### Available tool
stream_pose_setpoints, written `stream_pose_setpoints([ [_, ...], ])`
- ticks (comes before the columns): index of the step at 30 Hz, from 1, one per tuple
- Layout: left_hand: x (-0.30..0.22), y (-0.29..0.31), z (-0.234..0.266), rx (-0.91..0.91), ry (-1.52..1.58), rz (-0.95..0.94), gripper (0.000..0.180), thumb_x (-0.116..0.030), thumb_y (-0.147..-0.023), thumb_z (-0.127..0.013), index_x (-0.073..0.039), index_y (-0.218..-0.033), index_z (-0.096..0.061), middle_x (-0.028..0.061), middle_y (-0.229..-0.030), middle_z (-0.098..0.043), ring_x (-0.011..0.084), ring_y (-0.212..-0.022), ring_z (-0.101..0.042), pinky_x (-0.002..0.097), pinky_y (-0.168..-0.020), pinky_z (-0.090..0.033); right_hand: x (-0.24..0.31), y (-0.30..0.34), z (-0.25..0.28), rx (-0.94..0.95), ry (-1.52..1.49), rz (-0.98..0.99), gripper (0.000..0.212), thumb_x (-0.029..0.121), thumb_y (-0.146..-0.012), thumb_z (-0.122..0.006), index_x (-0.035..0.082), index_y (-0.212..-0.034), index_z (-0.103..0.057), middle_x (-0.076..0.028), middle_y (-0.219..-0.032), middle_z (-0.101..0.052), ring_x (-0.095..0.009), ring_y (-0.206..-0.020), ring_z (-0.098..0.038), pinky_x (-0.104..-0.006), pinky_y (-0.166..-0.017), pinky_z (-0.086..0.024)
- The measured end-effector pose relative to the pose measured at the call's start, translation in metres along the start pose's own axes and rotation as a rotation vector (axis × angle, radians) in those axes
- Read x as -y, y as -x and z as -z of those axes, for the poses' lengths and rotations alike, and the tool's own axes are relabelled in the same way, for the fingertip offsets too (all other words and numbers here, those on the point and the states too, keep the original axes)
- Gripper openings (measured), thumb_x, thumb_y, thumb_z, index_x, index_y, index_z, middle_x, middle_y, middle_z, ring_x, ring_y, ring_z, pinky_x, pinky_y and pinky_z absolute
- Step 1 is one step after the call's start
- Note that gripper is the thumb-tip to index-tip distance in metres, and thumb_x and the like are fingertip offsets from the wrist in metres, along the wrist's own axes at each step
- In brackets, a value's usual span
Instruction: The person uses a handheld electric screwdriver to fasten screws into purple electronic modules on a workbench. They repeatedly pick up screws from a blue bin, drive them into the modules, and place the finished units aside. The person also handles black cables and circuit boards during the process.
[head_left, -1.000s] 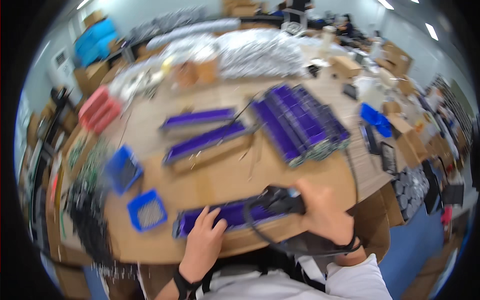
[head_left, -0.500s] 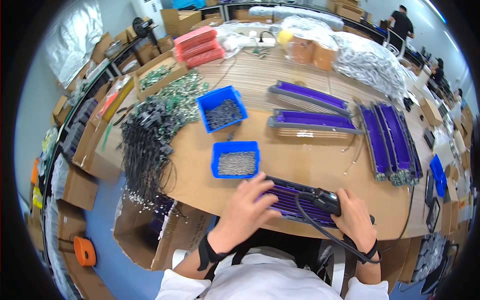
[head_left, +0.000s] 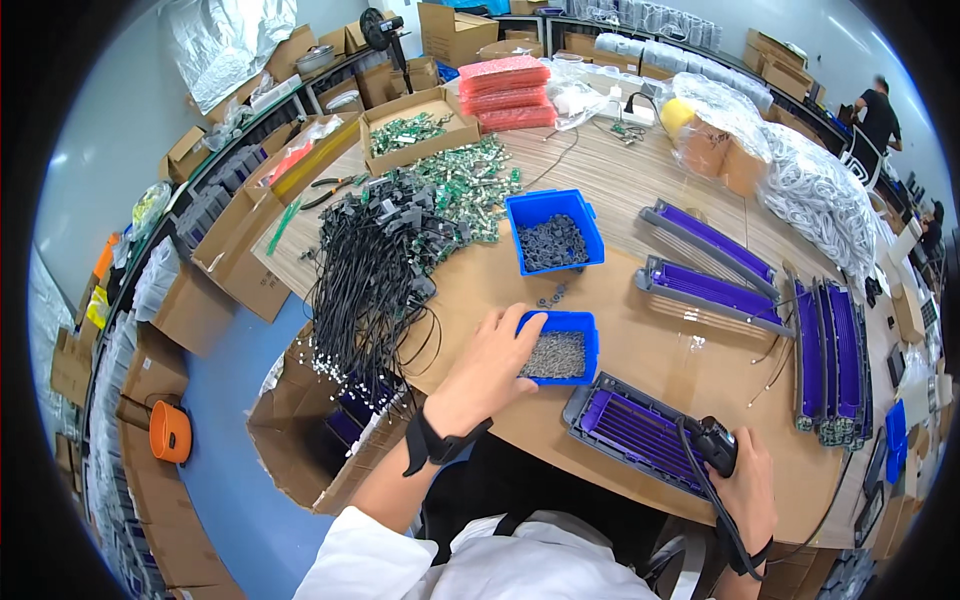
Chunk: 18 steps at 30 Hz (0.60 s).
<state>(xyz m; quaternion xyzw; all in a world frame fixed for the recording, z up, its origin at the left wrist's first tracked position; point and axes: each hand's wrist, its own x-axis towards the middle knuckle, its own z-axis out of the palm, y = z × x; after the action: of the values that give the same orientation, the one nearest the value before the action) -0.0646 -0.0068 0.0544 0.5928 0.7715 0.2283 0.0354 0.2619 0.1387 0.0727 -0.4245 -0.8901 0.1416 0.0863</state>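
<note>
Fastener-grabbing step, we reckon: our left hand (head_left: 497, 352) dips open-fingered into the small blue plastic bin of tiny screws (head_left: 556, 346), right hand (head_left: 745, 487) clamped on the black electric screwdriver (head_left: 714, 443) over the purple ribbed panel (head_left: 630, 430). Next up, probably pinching a single screw.

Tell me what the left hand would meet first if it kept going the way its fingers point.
Most likely the small blue bin of tiny grey parts: the left hand has its fingers at the bin's near rim, pointing up-right across it. Depth is uncertain.
</note>
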Motion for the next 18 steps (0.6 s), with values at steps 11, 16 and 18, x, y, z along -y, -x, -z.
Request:
stream_pose_setpoints([
  [11, 0.053, -0.017, 0.069, -0.337, -0.115, 0.056, 0.042, -0.011, -0.069, -0.078, -0.002, -0.108, -0.062, 0.0145, -0.106, -0.061, 0.0334, -0.102, -0.058, 0.0392, -0.089, -0.047, 0.002, -0.007, -0.006, -0.034, -0.008, 0.005, 0.042, 0.001, -0.063, -0.077, 0.004, -0.097, -0.053, -0.016, -0.097, -0.056, -0.041, -0.083, -0.059, -0.0477, -0.070, -0.048],
  [16, 0.126, -0.061, 0.080, -0.347, -0.380, 0.161, 0.025, -0.011, -0.070, -0.077, -0.003, -0.092, -0.069, 0.0126, -0.093, -0.063, 0.0322, -0.095, -0.058, 0.0405, -0.083, -0.048, 0.001, -0.006, -0.009, -0.040, -0.023, 0.038, 0.041, 0.002, -0.063, -0.078, 0.005, -0.096, -0.053, -0.014, -0.096, -0.056, -0.040, -0.083, -0.060, -0.0467, -0.069, -0.048],
  [18, 0.139, -0.079, 0.071, -0.252, -0.471, 0.157, 0.026, -0.016, -0.067, -0.080, -0.003, -0.088, -0.070, 0.0119, -0.093, -0.062, 0.0313, -0.097, -0.056, 0.0406, -0.082, -0.049, -0.001, -0.006, -0.010, -0.044, -0.020, 0.037, 0.041, 0.002, -0.063, -0.078, 0.005, -0.096, -0.054, -0.014, -0.096, -0.056, -0.040, -0.082, -0.060, -0.0466, -0.068, -0.049],
])
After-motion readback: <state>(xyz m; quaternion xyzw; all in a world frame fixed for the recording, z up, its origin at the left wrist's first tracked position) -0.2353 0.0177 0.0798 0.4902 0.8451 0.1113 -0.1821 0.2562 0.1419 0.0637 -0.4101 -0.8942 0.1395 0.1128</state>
